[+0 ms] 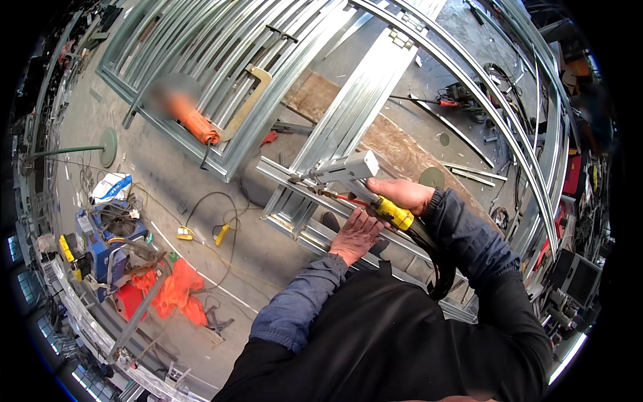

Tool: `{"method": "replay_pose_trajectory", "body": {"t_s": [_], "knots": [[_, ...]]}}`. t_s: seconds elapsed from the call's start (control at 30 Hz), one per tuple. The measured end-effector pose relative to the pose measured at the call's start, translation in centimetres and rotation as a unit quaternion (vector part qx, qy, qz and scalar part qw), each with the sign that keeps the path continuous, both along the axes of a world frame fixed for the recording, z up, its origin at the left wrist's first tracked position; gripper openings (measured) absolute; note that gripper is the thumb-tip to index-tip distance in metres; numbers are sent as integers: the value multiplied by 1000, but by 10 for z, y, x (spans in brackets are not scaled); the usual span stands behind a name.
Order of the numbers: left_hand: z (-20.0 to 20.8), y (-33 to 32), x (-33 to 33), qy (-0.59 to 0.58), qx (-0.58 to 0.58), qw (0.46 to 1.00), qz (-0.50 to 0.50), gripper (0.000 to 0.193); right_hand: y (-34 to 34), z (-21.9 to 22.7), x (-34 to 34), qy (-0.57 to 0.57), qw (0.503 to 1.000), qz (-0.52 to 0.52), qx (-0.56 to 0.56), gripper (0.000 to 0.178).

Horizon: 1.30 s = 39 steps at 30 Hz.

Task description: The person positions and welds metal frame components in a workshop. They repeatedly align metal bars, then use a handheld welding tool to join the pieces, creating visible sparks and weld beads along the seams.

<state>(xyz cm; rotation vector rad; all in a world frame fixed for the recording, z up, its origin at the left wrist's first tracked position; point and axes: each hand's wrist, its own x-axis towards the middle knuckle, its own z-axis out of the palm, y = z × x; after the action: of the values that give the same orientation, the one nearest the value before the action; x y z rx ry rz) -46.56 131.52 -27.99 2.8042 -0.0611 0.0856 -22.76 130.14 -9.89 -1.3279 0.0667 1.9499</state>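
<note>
A white, pistol-shaped welding gun [346, 169] with a yellow section at the base of its grip is in my right hand [404, 195], its fingers closed round the handle. Its thin nozzle points left, close to the end of a galvanized metal frame [288, 213]. Thick black cable [439, 258] trails down from the handle, past my right forearm. My left hand [357, 237] lies on the frame's near rail, just below the gun, with its fingers stretched forward and holding nothing that I can see.
An orange power tool [201, 127], its far end blurred, and a clamp [260, 84] sit on the barred metal panel [228, 157]. Left on the floor are a blue machine [110, 231], orange cloth [177, 291] and loose cables. Metal strips [462, 137] lie at the right.
</note>
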Motion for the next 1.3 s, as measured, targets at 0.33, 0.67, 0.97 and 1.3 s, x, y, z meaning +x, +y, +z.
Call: {"method": "replay_pose_trajectory", "body": {"t_s": [0.33, 0.67, 0.97, 1.3], "knots": [[21, 9, 9, -14, -22, 1000, -5, 64, -10, -49, 18, 89, 996, 11, 4, 67], [22, 11, 11, -9, -30, 999, -13, 66, -7, -46, 20, 43, 999, 26, -3, 67], [18, 8, 9, -19, -3, 1000, 4, 68, -16, -53, 22, 69, 997, 37, -12, 69], [26, 9, 10, -23, -12, 1000, 1, 71, -26, -58, 20, 52, 998, 45, -1, 72]]}}
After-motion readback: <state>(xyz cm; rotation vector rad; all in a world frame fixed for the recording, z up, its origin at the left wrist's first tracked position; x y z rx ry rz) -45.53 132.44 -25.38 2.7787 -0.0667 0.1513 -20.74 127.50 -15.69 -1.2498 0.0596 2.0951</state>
